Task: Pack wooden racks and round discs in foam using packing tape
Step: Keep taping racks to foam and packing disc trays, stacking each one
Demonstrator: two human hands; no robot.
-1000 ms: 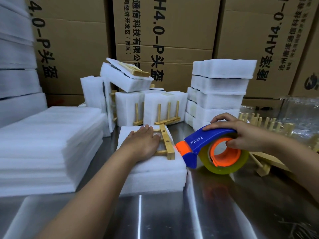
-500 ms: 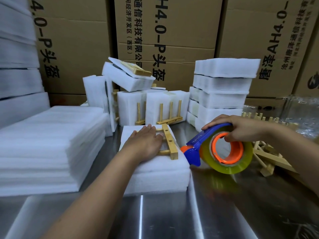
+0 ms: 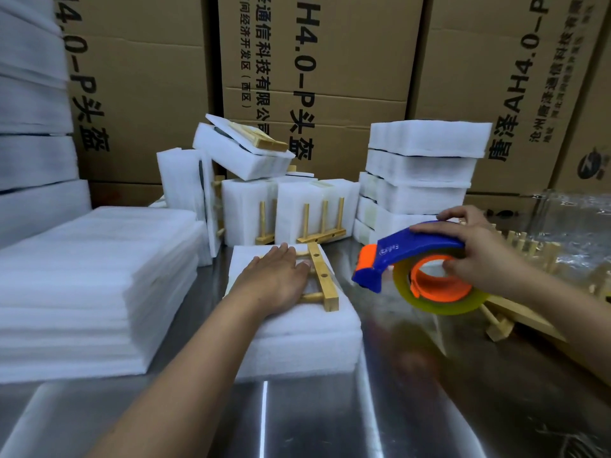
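Left hand (image 3: pixel 277 282) lies flat, fingers straight and together, on one wooden rack (image 3: pixel 322 276) atop a foam bundle (image 3: pixel 297 335) on the steel table (image 3: pixel 413 391). Right hand (image 3: pixel 476 249) curls round one tape dispenser (image 3: pixel 413 256), held just beside the bundle, apart from it. Behind, two upright foam packs (image 3: pixel 317 206) show rack pegs beside at least four stacked packs (image 3: pixel 423 170), contents hidden; loose racks (image 3: pixel 529 249) are partly covered by the right forearm.
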